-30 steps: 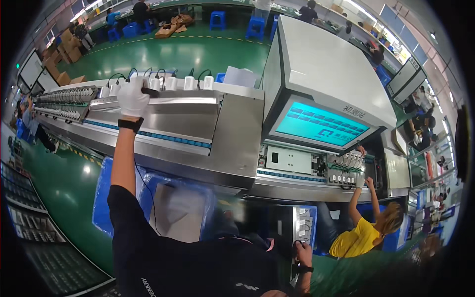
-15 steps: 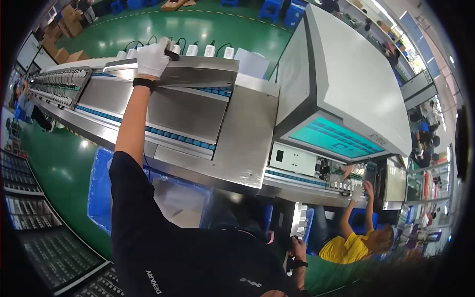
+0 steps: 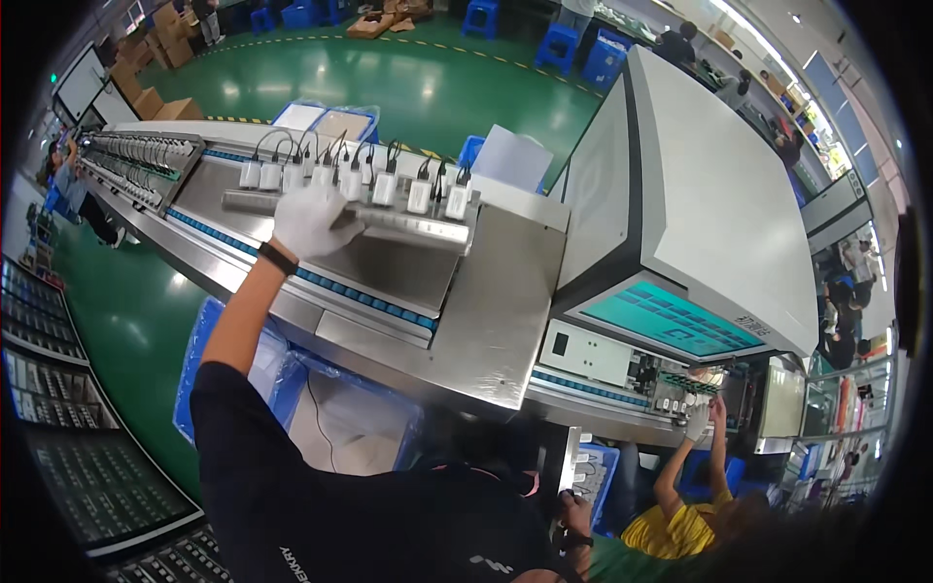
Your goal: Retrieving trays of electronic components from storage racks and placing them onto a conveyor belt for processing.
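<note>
My left hand [image 3: 313, 222], in a white glove with a black band at the wrist, is closed on a long metal rack [image 3: 413, 225]. A row of white power adapters [image 3: 385, 188] with black cables stands along that rack. It is tilted over the steel conveyor bed [image 3: 389, 272], and my fingers hide part of its middle. Low on the right, my right hand [image 3: 575, 513] is closed around the near end of a second metal rack [image 3: 571, 457], which carries white adapters along its side. My own body partly hides that grip.
Right of the conveyor stands a large white machine [image 3: 729, 194] with a teal window. A co-worker in a yellow shirt [image 3: 671, 532] reaches into the line below it. Blue lined bins [image 3: 413, 428] sit under the conveyor's near edge. Dark shelving [image 3: 87, 457] stands on the left.
My left hand has come down and nearer with the rack, which now shows its adapters instead of its bare metal face. My right hand keeps its hold. The view has shifted slightly.
</note>
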### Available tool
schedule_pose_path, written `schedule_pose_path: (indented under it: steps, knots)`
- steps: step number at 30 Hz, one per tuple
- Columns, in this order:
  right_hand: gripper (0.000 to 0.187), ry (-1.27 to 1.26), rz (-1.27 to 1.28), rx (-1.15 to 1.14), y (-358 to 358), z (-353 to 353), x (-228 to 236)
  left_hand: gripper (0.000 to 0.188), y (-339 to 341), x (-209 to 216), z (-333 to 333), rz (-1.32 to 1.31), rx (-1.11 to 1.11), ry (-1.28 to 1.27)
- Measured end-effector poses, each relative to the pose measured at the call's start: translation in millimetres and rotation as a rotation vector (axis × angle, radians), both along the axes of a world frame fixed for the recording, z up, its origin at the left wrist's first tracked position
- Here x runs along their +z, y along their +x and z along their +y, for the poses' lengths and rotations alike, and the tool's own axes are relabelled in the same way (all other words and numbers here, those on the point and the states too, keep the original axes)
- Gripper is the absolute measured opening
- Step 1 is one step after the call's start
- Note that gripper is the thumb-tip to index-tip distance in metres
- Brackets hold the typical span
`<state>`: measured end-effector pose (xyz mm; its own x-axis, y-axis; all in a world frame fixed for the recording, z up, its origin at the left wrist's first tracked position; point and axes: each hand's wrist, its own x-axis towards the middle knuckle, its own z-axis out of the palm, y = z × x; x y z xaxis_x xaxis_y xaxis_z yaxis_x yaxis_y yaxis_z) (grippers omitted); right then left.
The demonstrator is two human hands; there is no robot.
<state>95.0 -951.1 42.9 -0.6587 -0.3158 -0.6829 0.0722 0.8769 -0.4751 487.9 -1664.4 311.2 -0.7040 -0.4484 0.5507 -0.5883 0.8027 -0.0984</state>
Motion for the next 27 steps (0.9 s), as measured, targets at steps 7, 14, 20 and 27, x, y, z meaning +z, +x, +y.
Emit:
schedule_pose_path:
  steps: [7,14,20,27]
  knots:
    - [0.041,-0.073,-0.053,-0.033,10,-13,16,0.045,51,-82,79,-0.387,0.251,0.314]
    - [0.043,-0.034,-0.068,0.002,24,-4,5,0.038,98,-152,90,-0.304,0.202,0.361]
    - [0.047,-0.006,-0.023,0.06,34,2,-8,0.034,132,-176,62,-0.398,0.345,0.526]
    - [0.045,-0.089,0.086,0.089,40,19,-4,0.029,165,-195,34,-0.283,0.441,0.436]
